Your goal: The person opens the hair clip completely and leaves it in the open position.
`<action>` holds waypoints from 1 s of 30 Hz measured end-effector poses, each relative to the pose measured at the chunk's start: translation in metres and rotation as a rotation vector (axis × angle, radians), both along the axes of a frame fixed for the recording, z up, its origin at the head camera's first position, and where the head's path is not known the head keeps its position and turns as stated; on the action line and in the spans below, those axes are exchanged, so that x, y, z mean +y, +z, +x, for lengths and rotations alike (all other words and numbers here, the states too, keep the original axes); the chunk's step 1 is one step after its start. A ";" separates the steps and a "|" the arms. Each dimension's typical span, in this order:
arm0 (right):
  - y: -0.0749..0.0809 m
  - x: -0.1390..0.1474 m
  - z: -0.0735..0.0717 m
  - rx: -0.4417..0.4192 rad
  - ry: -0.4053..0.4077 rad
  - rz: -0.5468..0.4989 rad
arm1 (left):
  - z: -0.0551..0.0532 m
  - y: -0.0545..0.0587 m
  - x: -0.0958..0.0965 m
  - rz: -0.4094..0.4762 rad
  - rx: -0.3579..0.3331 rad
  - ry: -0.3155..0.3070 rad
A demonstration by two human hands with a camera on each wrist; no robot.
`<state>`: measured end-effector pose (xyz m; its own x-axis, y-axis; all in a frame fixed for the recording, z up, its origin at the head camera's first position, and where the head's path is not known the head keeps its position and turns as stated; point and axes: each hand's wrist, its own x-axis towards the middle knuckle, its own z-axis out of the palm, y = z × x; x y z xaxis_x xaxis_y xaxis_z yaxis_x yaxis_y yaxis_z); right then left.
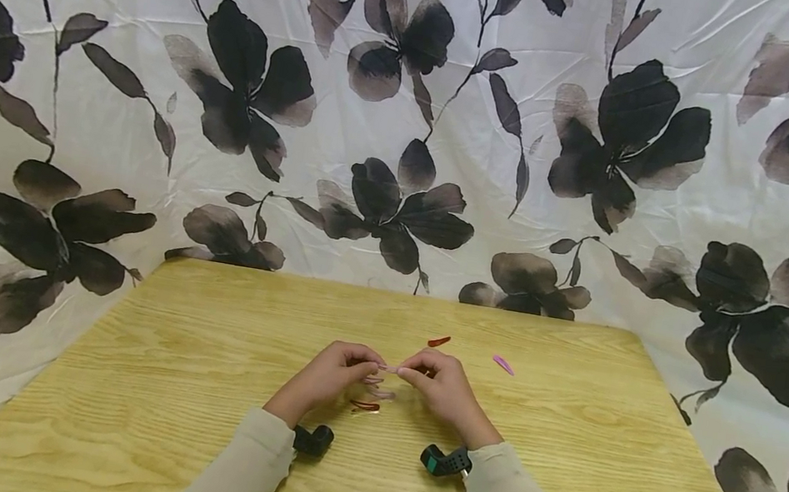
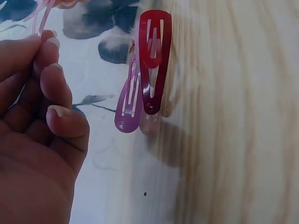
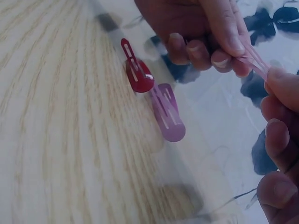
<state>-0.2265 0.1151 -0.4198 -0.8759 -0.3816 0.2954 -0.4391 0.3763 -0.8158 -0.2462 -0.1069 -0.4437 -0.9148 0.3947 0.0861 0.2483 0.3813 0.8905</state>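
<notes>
A light pink snap hair clip (image 3: 254,60) is stretched between both hands above the table. My left hand (image 1: 339,371) pinches one end between thumb and fingertips. Its other end is pinched by my right hand (image 1: 445,385). The remaining fingers of both hands are loosely bent. In the left wrist view the clip's two slim arms (image 2: 45,18) stand apart at the fingertips. Just below the hands lie several more clips: a red hair clip (image 1: 364,405) nearest me, with pinkish clips (image 1: 381,394) beyond it. Both wrist views show the red clip close to a purple-pink clip (image 2: 127,112).
Farther back on the wooden table (image 1: 198,353) lie another red clip (image 1: 438,341) and a bright pink clip (image 1: 503,365), apart from each other. A white cloth (image 1: 412,122) with dark flowers hangs behind the table. Black camera mounts (image 1: 314,441) sit at the wrists.
</notes>
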 end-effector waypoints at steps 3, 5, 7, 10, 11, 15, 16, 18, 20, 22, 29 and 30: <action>-0.009 0.000 -0.006 0.013 -0.014 0.004 | 0.001 0.001 0.001 -0.026 0.007 0.009; -0.018 0.000 -0.012 0.029 -0.026 0.002 | 0.000 0.002 0.001 -0.043 0.015 0.015; -0.027 0.000 -0.019 0.040 -0.037 -0.003 | 0.000 0.002 0.001 -0.058 0.023 0.024; -0.037 0.001 -0.025 0.034 -0.048 -0.010 | -0.002 0.001 0.001 -0.074 0.028 0.032; -0.039 0.001 -0.026 0.029 -0.047 -0.014 | -0.002 0.001 0.001 -0.076 0.029 0.033; -0.043 0.002 -0.030 0.009 -0.049 -0.026 | -0.003 -0.001 0.002 -0.076 0.022 0.034; -0.043 0.002 -0.031 0.002 -0.050 -0.032 | -0.003 -0.001 0.002 -0.071 0.015 0.033; -0.044 0.002 -0.033 -0.009 -0.059 -0.037 | -0.005 -0.002 0.003 -0.062 0.003 0.030; -0.044 0.001 -0.035 -0.017 -0.063 -0.042 | -0.006 -0.003 0.004 -0.065 0.008 0.037; -0.043 0.000 -0.036 -0.029 -0.070 -0.045 | -0.008 -0.003 0.004 -0.063 0.010 0.047; -0.044 -0.005 -0.041 -0.034 -0.086 -0.009 | -0.013 -0.005 0.003 -0.071 0.009 0.113; -0.045 -0.006 -0.042 -0.035 -0.088 0.000 | -0.013 -0.005 0.003 -0.076 0.012 0.124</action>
<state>-0.2688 0.1095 -0.4645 -0.9159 -0.3029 0.2635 -0.3752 0.4124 -0.8301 -0.2595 -0.1039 -0.4490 -0.9561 0.2842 0.0717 0.2056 0.4762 0.8550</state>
